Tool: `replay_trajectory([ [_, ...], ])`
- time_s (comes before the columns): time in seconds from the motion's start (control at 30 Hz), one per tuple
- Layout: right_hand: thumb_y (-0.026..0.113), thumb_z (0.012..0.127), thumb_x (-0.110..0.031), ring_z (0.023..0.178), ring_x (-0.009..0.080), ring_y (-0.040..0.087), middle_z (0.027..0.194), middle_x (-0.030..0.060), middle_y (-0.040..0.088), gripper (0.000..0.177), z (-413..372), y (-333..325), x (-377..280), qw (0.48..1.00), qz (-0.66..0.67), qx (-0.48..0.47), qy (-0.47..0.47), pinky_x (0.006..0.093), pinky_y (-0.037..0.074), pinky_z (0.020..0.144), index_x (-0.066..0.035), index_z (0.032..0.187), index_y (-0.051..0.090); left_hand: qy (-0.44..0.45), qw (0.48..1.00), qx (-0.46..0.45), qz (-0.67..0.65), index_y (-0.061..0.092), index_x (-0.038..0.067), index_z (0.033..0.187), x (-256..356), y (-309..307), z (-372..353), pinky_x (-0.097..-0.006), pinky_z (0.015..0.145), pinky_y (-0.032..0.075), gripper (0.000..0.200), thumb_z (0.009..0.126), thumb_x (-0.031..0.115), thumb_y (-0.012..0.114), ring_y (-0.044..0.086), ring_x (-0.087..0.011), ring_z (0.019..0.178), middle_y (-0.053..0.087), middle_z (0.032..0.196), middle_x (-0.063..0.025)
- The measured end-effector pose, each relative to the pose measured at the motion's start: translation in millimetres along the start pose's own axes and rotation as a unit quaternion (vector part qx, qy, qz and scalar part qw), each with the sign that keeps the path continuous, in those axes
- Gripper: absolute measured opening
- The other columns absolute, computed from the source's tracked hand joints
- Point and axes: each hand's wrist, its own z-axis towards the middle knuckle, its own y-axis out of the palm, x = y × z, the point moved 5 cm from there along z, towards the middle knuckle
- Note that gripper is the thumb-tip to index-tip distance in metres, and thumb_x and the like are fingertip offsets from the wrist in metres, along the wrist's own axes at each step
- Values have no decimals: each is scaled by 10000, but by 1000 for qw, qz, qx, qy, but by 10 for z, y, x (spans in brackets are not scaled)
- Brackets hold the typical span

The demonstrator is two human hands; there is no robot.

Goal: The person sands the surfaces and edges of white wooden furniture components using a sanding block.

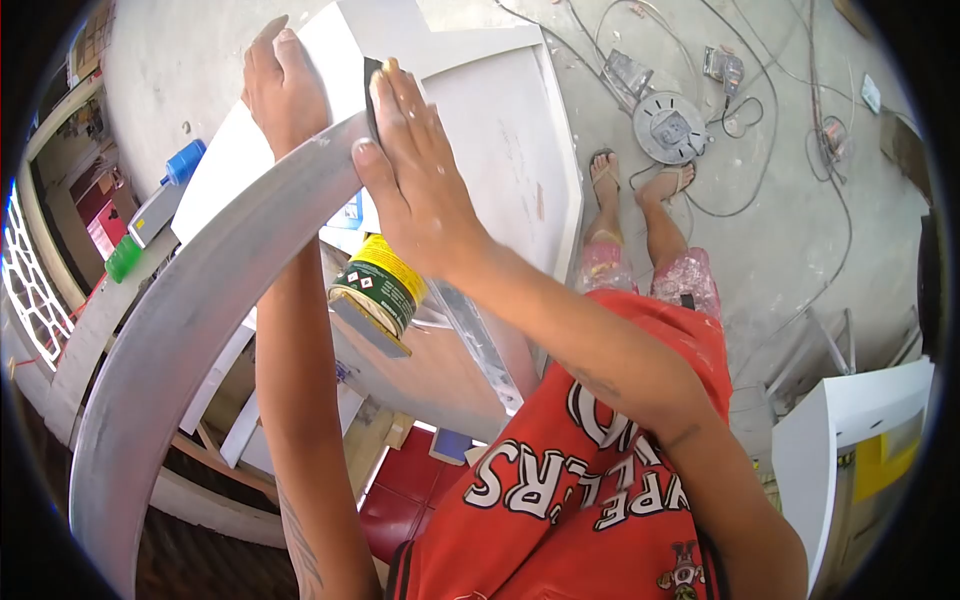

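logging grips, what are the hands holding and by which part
Right hand holds a dark pad under its fingers against the curved grey strip; left hand lies flat beside its top end.

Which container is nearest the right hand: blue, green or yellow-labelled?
The yellow-labelled tin, just below the wrist of the right hand holding the black pad; the blue container and the green container sit far left on the grey ledge.

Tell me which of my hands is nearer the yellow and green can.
Right. The right hand lies on the curved grey strip just above the can; the left hand is farther up, on the white panel.
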Motion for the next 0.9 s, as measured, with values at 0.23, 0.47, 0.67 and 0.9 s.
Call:
replay_trajectory([
  [0.23, 392, 1097, -327, 1564, 457, 150, 1678, 298, 156, 670, -182, 6, -95, 1000, 8, 2, 12, 616, 138, 1240, 84, 1592, 204, 17, 1000, -18, 15, 645, 79, 1328, -35, 13, -23, -467, 1151, 300, 464, 1071, 354, 375, 529, -359, 1280, 620, 1340, -188],
  [0.47, 395, 1104, -308, 1558, 433, 190, 1662, 268, 240, 622, -319, -35, -132, 1000, -2, -23, 19, 585, 172, 1245, 65, 1583, 264, 25, 999, -6, 28, 645, 15, 1315, 59, -11, 1, -447, 1070, 421, 490, 1075, 337, 364, 585, -371, 1221, 622, 1340, -219],
  [0.67, 412, 1097, -316, 1549, 439, 206, 1662, 261, 237, 611, -317, -73, -82, 999, 29, -15, 8, 593, 164, 1246, 47, 1574, 297, 8, 999, -16, 34, 643, 79, 1329, -11, 10, 18, -462, 1165, 283, 461, 1071, 344, 368, 519, -356, 1296, 610, 1364, -187],
  [0.9, 410, 1098, -327, 1542, 455, 216, 1664, 268, 229, 625, 64, -38, 76, 999, 13, 30, -36, 582, 177, 1249, 54, 1577, 283, 2, 1000, -17, 7, 642, 80, 1330, 6, 16, 22, -460, 1160, 291, 457, 1072, 342, 370, 514, -360, 1302, 603, 1373, -184],
])
